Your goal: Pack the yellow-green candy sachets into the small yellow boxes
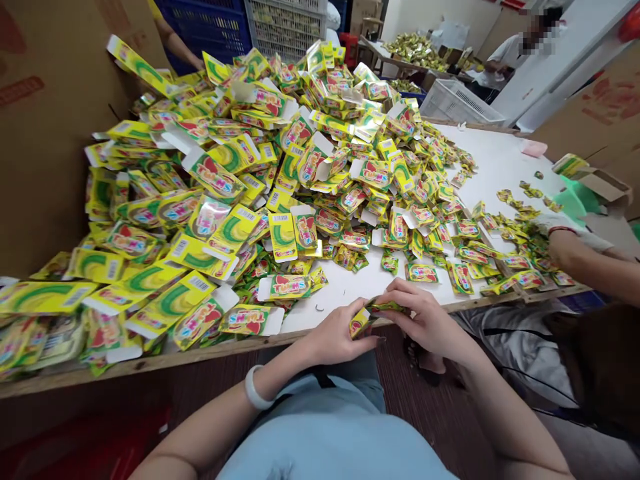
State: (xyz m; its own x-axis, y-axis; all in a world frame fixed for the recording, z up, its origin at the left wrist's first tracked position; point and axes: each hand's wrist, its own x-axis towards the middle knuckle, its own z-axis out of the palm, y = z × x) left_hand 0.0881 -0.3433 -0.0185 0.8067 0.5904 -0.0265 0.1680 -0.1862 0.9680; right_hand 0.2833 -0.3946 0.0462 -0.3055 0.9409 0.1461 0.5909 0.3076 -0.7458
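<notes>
At the table's front edge, my left hand is closed around a small yellow carton, its open end turned to the right. My right hand pinches a green-and-yellow wrapped candy packet right at that open end. Whether the packet's tip is inside the carton is hard to make out. Beyond my hands lies a large heap of printed yellow cartons, many with white flaps open. Loose candy packets lie among them and along the heap's near side.
The white tabletop has a wooden rim. To the right, a co-worker's gloved hand is at a pile of packets. Another person's arm reaches in at the back left. A tall cardboard box stands at left, crates behind.
</notes>
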